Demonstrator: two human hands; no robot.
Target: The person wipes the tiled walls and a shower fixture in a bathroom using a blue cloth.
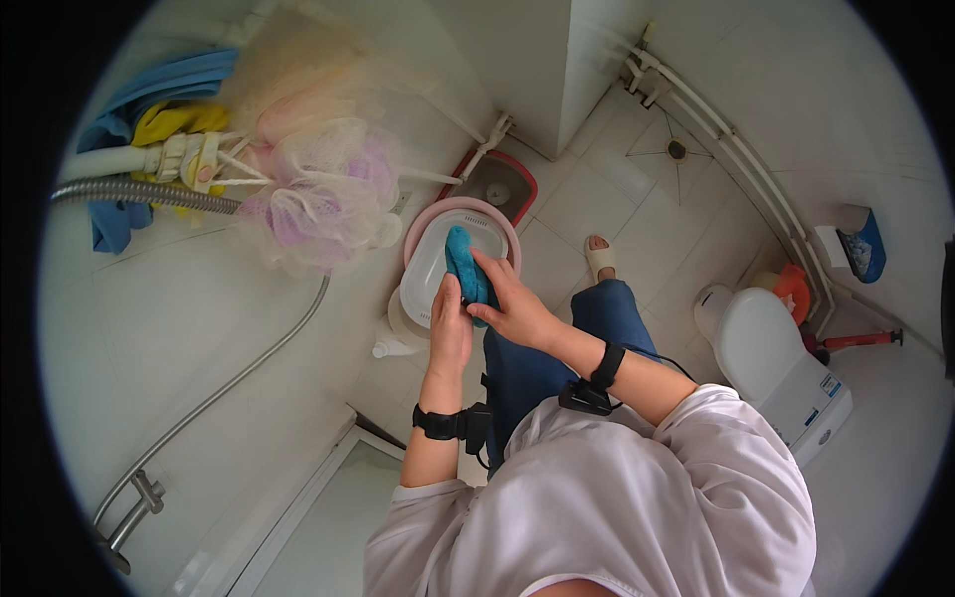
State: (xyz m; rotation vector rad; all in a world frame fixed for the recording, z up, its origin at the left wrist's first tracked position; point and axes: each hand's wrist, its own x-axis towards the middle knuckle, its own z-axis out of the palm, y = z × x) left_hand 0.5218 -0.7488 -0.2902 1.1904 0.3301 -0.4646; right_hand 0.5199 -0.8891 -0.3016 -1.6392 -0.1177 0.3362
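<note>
A teal cloth (pixel 462 261) hangs bunched between both of my hands, above a white basin (pixel 432 279) that rests inside a pink basin (pixel 422 221) on the tiled floor. My left hand (pixel 450 333) grips the cloth's lower end from the left. My right hand (pixel 512 306) holds the cloth from the right, fingers wrapped over it. Black straps circle both wrists. Part of the cloth is hidden behind my fingers.
A red-rimmed bucket (pixel 500 181) stands beyond the basins. Mesh bath sponges (pixel 318 189) and cloths hang from pipes on the left wall, with a metal shower hose (pixel 209 398) below. A white toilet (pixel 771 363) stands at right, a floor drain (pixel 676 149) farther back.
</note>
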